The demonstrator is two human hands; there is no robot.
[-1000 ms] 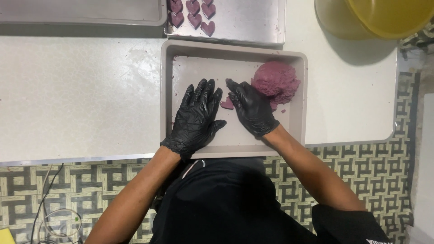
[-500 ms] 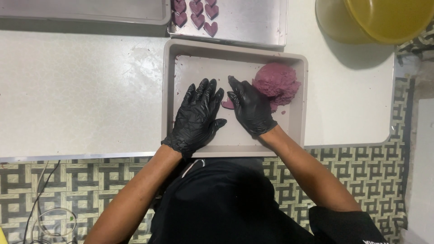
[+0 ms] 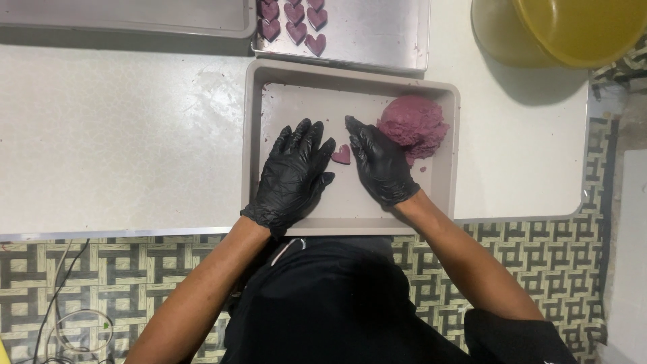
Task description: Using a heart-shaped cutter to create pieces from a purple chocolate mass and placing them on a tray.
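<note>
Head view: purple dough heart point(image 3: 342, 155) between both hands' fingers point(image 3: 317, 138).

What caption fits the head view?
Black-gloved left hand and right hand flank a purple dough heart in a beige tray, dough lump alongside.

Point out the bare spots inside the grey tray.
Bare in the grey tray: the far-left corner beyond the left hand, and the near strip by the right hand. Crowded: far-right corner, with the purple dough lump and heart piece.

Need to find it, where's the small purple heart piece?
In the head view, the small purple heart lies in the tray, between left hand and right hand.
</note>
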